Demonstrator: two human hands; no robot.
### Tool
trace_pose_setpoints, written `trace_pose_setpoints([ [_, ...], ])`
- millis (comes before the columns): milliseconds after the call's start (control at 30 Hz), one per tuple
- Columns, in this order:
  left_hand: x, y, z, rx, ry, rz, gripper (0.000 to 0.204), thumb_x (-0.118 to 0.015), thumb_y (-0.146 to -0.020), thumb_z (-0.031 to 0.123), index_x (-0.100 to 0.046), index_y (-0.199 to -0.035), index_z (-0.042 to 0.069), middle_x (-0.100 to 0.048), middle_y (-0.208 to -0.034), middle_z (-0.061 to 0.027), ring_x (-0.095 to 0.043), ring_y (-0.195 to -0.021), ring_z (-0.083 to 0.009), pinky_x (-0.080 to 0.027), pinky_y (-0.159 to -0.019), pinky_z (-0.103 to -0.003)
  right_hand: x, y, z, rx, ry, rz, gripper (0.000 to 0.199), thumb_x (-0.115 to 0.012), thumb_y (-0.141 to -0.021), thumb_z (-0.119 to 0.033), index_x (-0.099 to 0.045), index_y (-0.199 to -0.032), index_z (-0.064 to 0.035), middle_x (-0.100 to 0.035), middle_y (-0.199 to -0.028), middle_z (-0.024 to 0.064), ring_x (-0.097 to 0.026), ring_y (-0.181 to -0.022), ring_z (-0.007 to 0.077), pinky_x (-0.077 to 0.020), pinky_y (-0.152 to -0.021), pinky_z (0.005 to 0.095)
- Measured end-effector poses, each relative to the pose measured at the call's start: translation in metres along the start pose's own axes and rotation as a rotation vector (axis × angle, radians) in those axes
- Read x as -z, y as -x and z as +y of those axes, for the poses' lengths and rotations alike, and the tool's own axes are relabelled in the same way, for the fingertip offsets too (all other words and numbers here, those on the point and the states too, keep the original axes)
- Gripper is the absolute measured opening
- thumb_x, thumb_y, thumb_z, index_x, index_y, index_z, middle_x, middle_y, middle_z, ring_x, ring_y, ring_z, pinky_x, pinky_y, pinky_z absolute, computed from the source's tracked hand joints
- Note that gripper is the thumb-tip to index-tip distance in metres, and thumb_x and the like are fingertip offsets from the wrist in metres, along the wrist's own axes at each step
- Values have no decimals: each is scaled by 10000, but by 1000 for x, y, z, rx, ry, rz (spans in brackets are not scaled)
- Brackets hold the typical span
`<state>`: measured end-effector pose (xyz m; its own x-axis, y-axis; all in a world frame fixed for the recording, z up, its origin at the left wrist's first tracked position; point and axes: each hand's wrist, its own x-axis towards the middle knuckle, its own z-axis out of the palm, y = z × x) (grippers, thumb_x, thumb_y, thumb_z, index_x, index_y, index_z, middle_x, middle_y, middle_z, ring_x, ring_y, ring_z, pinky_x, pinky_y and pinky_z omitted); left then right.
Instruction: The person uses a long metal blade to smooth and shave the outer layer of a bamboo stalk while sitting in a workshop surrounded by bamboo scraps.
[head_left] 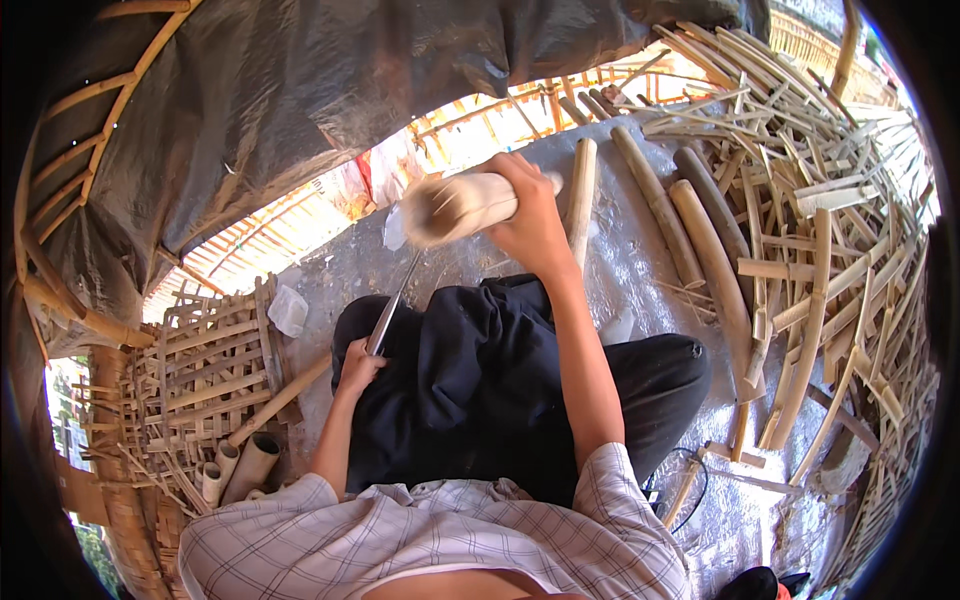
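A dark, creased plastic sheet (300, 90) hangs across the far left, beside a frame of bamboo poles (128, 90). Below it, strong daylight glares through a slatted bamboo wall (262, 238). The grey floor (750, 515) shines, brightest at near right.

Left arm (333, 441): bent, forearm directed forward and slightly inward. Left grip (358, 370): fingers curled into a firm hold, thumb on the inner side. Right arm (583, 350): extended forward, leaning inward. Right grip (533, 225): well ahead of the left, fingers wrapped in a wide hold.
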<state>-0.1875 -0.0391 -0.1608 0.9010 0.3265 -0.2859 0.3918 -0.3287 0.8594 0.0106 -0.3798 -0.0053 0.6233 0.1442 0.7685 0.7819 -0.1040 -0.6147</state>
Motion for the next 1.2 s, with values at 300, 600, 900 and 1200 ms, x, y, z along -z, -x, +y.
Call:
trace_pose_setpoints([
  [300, -1, 32, 31, 26, 293, 20, 255, -750, -806, -3, -512, -835, 83, -453, -566, 24, -394, -397, -68, -272, -377, -256, -6, 8, 22, -374, -298, 83, 221, -747, -752, -22, -636, -943, -5, -691, -843, 56, -658, -780, 138, -525, -733, 313],
  [600, -17, 63, 177, -333, 303, -48, 269, -749, -873, 81, -487, -811, 77, -418, -563, 39, -345, -385, -44, -251, -378, -234, -15, 11, 28, -410, -280, 130, 191, -761, -790, -14, -629, -928, -19, -681, -858, 37, -642, -769, 127, -516, -706, 296],
  [900, -54, 71, 238, -519, 10, 11, 326, -781, -821, 117, -677, -1090, -35, -617, -824, 7, -540, -724, -67, -448, -670, -254, -30, 10, 28, -361, -161, 385, 324, -804, -802, -59, -608, -1051, 10, -717, -873, 120, -683, -807, 167, -537, -744, 329],
  [1200, -57, 82, 254, -462, 184, -8, 268, -739, -836, 23, -482, -777, 66, -407, -558, 36, -311, -379, -35, -232, -366, -223, -28, 7, 19, -311, -119, 346, 384, -839, -781, -69, -545, -1010, 24, -677, -942, 229, -695, -858, 388, -533, -763, 425],
])
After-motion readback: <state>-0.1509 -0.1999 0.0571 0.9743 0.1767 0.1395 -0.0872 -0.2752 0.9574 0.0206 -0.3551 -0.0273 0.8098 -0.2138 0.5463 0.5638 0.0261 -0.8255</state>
